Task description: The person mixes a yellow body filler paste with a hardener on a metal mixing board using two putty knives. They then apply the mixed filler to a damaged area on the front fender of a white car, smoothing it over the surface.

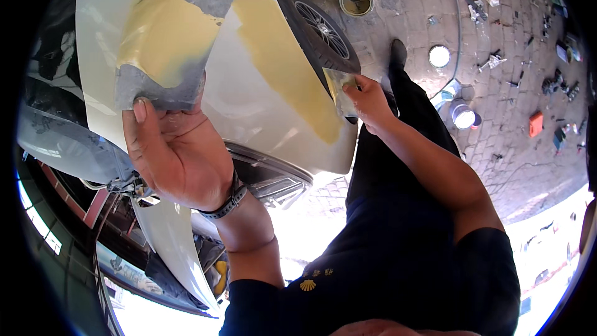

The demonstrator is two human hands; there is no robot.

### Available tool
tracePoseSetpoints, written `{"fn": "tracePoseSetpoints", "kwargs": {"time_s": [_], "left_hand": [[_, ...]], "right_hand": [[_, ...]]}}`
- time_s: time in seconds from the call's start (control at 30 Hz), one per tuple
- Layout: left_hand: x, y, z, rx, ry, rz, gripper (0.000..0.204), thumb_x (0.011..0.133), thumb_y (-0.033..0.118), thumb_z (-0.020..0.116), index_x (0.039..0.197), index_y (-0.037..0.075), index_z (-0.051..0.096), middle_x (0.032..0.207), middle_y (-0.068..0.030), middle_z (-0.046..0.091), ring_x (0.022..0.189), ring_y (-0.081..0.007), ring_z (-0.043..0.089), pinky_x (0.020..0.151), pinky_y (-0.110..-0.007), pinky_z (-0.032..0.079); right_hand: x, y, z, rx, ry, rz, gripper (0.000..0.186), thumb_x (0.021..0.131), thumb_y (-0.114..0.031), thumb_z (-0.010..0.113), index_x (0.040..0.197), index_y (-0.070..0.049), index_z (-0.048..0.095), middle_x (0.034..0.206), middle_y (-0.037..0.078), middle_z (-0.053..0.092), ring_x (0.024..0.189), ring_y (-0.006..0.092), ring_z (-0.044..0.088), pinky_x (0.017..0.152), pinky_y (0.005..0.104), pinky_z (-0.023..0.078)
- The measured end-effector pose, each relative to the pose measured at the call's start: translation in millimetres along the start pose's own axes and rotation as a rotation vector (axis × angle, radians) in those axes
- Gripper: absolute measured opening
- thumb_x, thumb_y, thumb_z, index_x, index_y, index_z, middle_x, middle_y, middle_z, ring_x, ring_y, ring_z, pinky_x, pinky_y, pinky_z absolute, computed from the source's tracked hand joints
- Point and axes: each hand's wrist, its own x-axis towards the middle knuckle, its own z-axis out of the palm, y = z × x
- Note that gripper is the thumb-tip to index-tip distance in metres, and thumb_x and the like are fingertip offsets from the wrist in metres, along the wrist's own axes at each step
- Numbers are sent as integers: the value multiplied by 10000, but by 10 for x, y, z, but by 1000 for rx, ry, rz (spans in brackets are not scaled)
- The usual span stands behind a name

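Observation:
My left hand (pixel 180 158) grips the lower edge of a flat grey putty board (pixel 140 84), thumb on top. A thick smooth mound of yellow putty (pixel 161 37) covers the middle of the board. Lower down on the right, my right hand (pixel 372 104) is closed on a thin putty spreader (pixel 341 90) with yellow putty along its left side. The spreader is beside the white car panel (pixel 233 87), near the wheel; whether it touches the panel I cannot tell. A broad yellow putty strip (pixel 277 65) runs along that panel.
The car's wheel (pixel 320 28) lies just beyond my right hand. On the brick paving stand an open tin (pixel 356 1), a white-topped can (pixel 439 56) and another can (pixel 462 116). A hose (pixel 459 31), an orange box (pixel 536 124) and scattered tools lie farther right. Loose car parts are at left.

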Motion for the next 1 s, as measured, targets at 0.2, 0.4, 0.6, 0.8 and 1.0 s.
{"fn": "tracePoseSetpoints", "kwargs": {"time_s": [0.2, 0.4, 0.6, 0.8, 1.0], "left_hand": [[30, 2, -268, -213, -222, -33, 401, 1108, 133, 430, 1414, -111, 518, 1467, -277, 569, 1363, -390, 570, 1187, -660, 383], [-42, 5, 9, 8, 205, -10, 405, 1114, 134, 413, 1412, -117, 520, 1450, -284, 584, 1374, -390, 565, 1187, -672, 373], [-53, 6, 39, -30, 179, -22, 409, 1114, 139, 409, 1417, -112, 520, 1486, -290, 550, 1421, -396, 518, 1199, -693, 336], [-65, -27, 23, 233, 51, 36, 391, 1108, 132, 416, 1395, -103, 539, 1504, -287, 530, 1446, -408, 481, 1195, -725, 321], [1, -59, 151, 11, 47, -82, 387, 1108, 116, 420, 1401, -110, 533, 1484, -302, 530, 1406, -402, 525, 1174, -710, 373]], "right_hand": [[1, -168, 235, -206, 84, -94, 296, 969, -162, 633, 1207, -15, 728, 782, 72, 691, 688, 139, 624, 646, 352, 488], [35, -292, 337, -258, 78, -75, 274, 988, -129, 638, 1195, 29, 722, 813, 26, 665, 697, 83, 549, 635, 301, 444], [-8, -231, 442, -149, 54, -23, 286, 984, -104, 621, 1220, 21, 724, 969, 83, 689, 838, 156, 629, 753, 324, 495], [-471, -284, 702, -293, 98, -285, 304, 964, -84, 620, 1238, -27, 737, 1087, 148, 628, 1014, 302, 653, 878, 363, 510], [-1070, -331, 889, -285, -4, -301, 336, 958, -17, 629, 1283, 7, 708, 1099, 149, 627, 1094, 276, 637, 954, 332, 494]]}}
